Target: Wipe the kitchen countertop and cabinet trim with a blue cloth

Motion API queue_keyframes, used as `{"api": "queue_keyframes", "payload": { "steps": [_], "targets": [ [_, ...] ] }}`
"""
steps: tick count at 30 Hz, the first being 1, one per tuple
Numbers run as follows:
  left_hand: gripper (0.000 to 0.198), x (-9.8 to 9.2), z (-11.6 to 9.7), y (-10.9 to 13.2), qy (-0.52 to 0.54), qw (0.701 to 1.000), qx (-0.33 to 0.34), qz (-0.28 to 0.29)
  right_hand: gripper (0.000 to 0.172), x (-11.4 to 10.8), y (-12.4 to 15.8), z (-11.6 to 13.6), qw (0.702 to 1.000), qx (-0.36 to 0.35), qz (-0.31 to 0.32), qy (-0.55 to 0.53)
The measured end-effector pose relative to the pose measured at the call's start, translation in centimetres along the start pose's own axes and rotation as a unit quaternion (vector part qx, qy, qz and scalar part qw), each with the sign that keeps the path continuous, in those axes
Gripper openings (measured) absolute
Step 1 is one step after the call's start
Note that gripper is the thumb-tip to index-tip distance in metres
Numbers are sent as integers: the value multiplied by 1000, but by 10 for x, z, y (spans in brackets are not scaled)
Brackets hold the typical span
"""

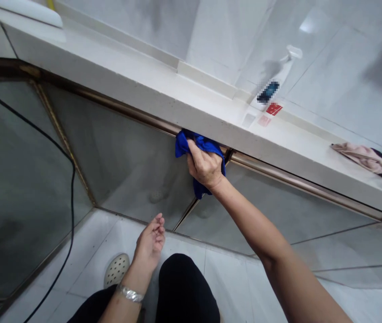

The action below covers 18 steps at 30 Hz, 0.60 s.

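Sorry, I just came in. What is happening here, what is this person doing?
A person is at a white stone ledge with a bronze-coloured metal strip along its lower edge. Their right hand grips a blue cloth, bunched against that edge. Their left hand, with a silver bracelet at the wrist, hangs open and holds nothing, above a white tiled floor.

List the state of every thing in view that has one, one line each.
Right hand: closed on the blue cloth.
Blue cloth: bunched against the edge of the white ledge.
Left hand: open, empty, fingers loosely curled.
Glass panel: in its bronze-coloured frame.
Pink cloth: crumpled on the ledge.
Black cable: slack, curving.
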<state>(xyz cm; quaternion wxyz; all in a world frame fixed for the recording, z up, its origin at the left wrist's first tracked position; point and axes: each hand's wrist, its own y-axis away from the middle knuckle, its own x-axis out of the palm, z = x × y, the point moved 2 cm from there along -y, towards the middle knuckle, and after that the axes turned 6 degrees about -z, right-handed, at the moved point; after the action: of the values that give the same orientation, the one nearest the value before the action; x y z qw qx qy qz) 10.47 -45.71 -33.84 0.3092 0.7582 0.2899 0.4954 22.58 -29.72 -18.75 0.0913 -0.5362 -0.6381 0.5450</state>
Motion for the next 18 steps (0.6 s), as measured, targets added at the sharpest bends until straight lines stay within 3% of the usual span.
{"api": "queue_keyframes", "payload": {
  "steps": [9, 13, 15, 18],
  "targets": [
    [27, -2, 22, -16, -58, 998, 6, -22, 38, -7, -7, -4, 998, -34, -9, -53],
    [26, -4, 4, -22, -29, 999, 29, -20, 38, -11, 1, 6, 971, -202, 47, -117],
    [25, -7, -11, -24, -10, 999, 48, -25, 37, -25, 12, 10, 958, -261, 11, -122],
    [25, -15, -31, -23, 18, 997, 69, -28, 35, -59, 33, 5, 967, -219, -101, -84]
  ]
}}
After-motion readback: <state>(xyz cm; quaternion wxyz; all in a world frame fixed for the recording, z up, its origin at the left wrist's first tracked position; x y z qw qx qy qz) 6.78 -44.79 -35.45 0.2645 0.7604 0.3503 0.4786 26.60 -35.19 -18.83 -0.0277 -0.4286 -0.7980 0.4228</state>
